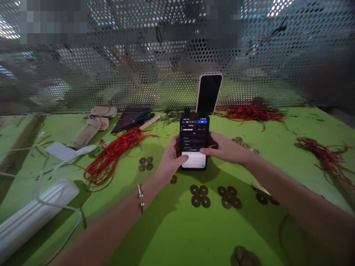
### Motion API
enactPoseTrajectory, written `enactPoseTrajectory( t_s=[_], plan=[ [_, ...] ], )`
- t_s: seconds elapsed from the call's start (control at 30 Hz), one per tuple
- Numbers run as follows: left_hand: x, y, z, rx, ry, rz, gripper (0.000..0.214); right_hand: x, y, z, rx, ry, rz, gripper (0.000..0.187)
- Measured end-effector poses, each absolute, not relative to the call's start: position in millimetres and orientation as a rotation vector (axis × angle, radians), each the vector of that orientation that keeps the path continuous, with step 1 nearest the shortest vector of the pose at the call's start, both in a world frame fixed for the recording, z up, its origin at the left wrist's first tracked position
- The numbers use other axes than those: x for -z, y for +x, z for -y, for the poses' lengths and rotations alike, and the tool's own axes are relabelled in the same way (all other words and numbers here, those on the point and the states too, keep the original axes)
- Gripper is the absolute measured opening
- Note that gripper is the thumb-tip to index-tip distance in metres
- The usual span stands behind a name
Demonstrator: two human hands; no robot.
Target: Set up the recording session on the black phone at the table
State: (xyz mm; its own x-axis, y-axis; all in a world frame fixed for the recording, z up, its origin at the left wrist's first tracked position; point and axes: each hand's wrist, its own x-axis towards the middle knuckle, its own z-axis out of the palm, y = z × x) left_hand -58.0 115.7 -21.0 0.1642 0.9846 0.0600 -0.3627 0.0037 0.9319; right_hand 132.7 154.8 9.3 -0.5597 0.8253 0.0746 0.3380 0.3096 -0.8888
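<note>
A black smartphone [194, 138] is held upright between both hands, its lit screen facing me with a dark page above and a pale on-screen keyboard below. My left hand [172, 155] grips its left edge, the thumb lying over the keyboard. On the other side my right hand [223, 147] holds the right edge, with its thumb at the screen. The fingers behind the phone are hidden. Below it, round coins with centre holes lie in clusters, one cluster [200, 196] nearly straight under the phone and another [229, 197] to its right. A smaller group of coins [145, 164] lies left of my left hand.
A second phone [210, 94] with a dark screen leans against the perforated metal panel [133, 74]. Red cord bundles [111, 157] lie left, with more red cord [251, 112] at the back and right. Pliers [142, 116], beige gloves [88, 129] and a white lamp-like bar [39, 210] with cables occupy the left.
</note>
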Motion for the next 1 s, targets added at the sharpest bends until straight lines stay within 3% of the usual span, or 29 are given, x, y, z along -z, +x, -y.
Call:
enactPoseTrajectory(
  t_s=[0.4, 0.73, 1.0],
  plan=[
    [25, -57, -113, -1.216, 1.223, -0.803, 0.066, -18, 137, -150, -1.284, -0.961, 2.169, 0.057],
    [27, -58, -116, -1.256, 1.057, -0.733, 0.050, -17, 141, -153, -1.213, -0.956, 2.246, 0.058],
    [34, -62, -118, -1.261, 1.101, -0.748, 0.056, -17, 145, -156, -1.180, -0.968, 2.298, 0.055]
  ],
)
